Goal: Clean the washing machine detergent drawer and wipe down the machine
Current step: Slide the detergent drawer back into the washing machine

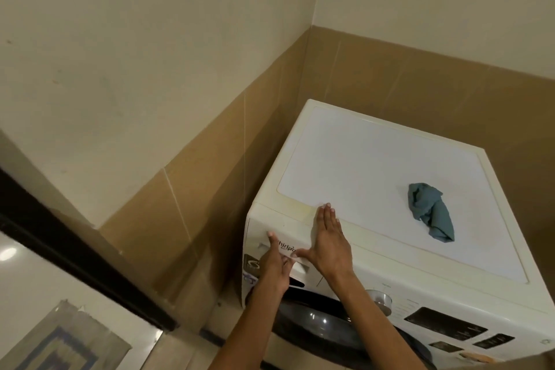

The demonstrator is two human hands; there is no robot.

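A white front-loading washing machine stood in the corner of a room with tan tiles on the lower walls. Its detergent drawer sat at the upper left of the front panel and looked pushed in, flush with the panel. The left hand lay against the drawer front, thumb stretched upward over the face and fingers bent at the handle recess; whether they hooked inside it could not be told. The right hand was spread flat, holding nothing, with straight fingers resting on the front edge of the machine's top surface and the thumb reaching down onto the drawer face beside the left hand. A crumpled teal cloth lay on the top surface, well apart to the right. Below were the dark round door, a silver dial and a black display panel.
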